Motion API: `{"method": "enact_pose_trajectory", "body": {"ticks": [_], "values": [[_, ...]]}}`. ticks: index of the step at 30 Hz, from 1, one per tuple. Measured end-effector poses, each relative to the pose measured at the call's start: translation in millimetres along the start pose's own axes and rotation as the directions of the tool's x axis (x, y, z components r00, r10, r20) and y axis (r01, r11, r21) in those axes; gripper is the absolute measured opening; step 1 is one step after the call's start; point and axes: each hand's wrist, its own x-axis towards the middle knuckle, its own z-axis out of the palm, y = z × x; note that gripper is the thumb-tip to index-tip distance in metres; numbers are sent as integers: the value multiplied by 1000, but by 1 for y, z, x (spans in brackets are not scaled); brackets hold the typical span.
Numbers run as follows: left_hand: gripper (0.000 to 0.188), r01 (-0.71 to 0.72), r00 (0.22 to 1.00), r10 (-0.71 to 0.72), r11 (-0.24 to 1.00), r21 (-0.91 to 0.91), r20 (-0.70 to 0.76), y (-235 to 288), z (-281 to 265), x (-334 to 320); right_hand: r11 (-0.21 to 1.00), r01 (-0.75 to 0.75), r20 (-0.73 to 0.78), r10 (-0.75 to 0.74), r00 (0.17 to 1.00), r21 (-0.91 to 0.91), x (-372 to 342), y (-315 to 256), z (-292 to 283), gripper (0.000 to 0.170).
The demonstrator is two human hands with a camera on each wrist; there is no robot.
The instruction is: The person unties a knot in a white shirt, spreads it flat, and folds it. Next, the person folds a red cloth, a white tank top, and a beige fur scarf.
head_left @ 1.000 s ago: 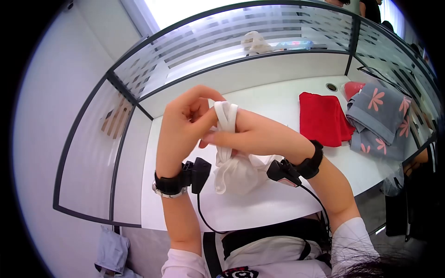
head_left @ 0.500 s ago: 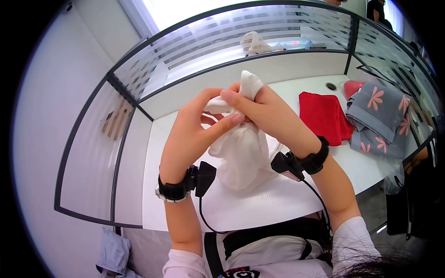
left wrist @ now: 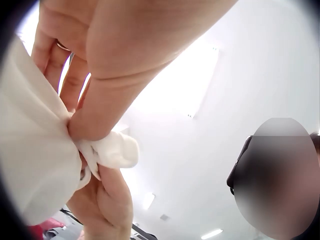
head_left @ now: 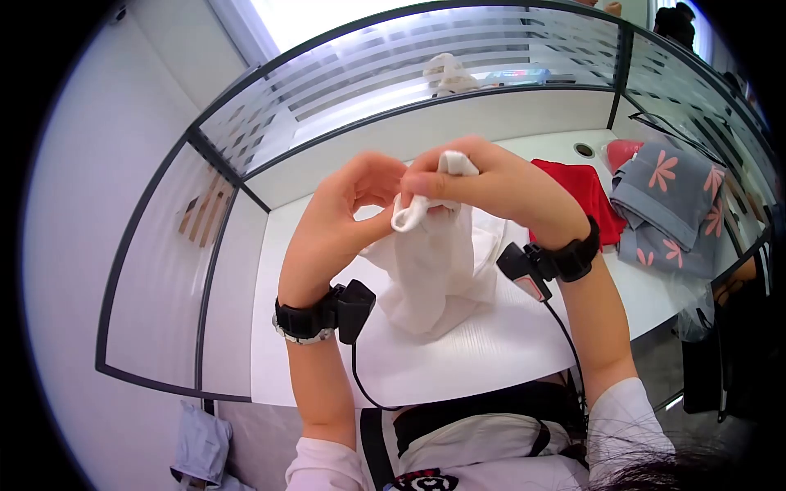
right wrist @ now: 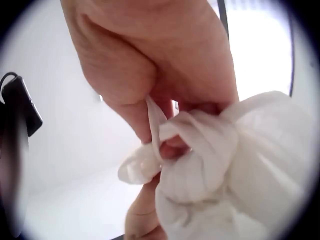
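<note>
A white cloth (head_left: 434, 282), bunched at its top, hangs from both hands over the white table. Above the bunch, a narrow twisted end of it forms a small loop (head_left: 409, 216). My left hand (head_left: 327, 221) pinches the cloth with its thumb from the left side. From the right, my right hand (head_left: 501, 184) grips the upper end, a short tip poking out above its thumb. Seen from the right wrist, the fabric wraps into a knot-like fold (right wrist: 195, 175) under the right hand's fingers. The left wrist view shows a white end (left wrist: 117, 150) sticking out past the left thumb.
On the table's right lie a folded red cloth (head_left: 585, 196) and a folded grey cloth with pink flowers (head_left: 667, 196). A round cable hole (head_left: 584, 150) sits near the back panel. A dark-framed partition (head_left: 409, 106) borders the table. Cables hang from both wrist cameras.
The right hand has shifted right, overlapping the red cloth more. The white cloth's upper end, raised high half a second ago, is now lower, with a small loop at the front.
</note>
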Motion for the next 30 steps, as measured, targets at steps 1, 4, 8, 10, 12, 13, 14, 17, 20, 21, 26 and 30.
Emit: {"method": "enact_pose_trajectory", "body": {"ticks": [1, 4, 8, 10, 12, 13, 14, 17, 20, 21, 26, 30], "values": [[24, 4, 1000, -3, 1000, 27, -20, 0, 0, 1, 994, 64, 49, -59, 997, -93, 1, 1, -5, 22], [20, 58, 998, -59, 998, 30, 24, 3, -1, 1, 949, 163, 147, -127, 981, -269, -4, -5, -12, 16], [18, 82, 996, -87, 990, 115, 34, 1, 8, 3, 920, 122, 10, -127, 992, -372, -7, 2, -5, 26], [18, 63, 998, -66, 986, 156, 14, -3, 10, 5, 908, 73, -56, -105, 993, -413, -10, -2, 1, 24], [19, 43, 999, -37, 981, 187, -39, -3, 14, 6, 894, 18, -126, -84, 989, -448, -8, 0, 5, 23], [19, 30, 999, -23, 982, 188, -43, -2, 15, 6, 849, 111, -156, -221, 963, -517, -5, 9, 6, 22], [19, 17, 999, -8, 982, 189, -46, -1, 14, 6, 787, 193, -175, -355, 918, -586, -1, 14, 9, 20], [19, 80, 994, -77, 996, 50, -72, -2, 11, 5, 727, 242, -198, -463, 864, -642, 6, 20, 12, 17], [19, 85, 978, -101, 992, -93, -180, -2, 9, 5, 669, 221, -250, -532, 809, -710, 8, 14, 17, 16], [22, 81, 978, -113, 981, -178, -176, -6, 7, 5, 649, 237, -268, -579, 770, -723, 7, 10, 18, 15], [26, 148, 985, -168, 940, -307, -39, -10, 2, 0, 579, 244, -278, -665, 693, -778, 4, 2, 22, 26], [26, 164, 983, -184, 886, -433, -4, -13, 3, -4, 508, 237, -299, -758, 579, -828, 5, -2, 19, 30]]}}
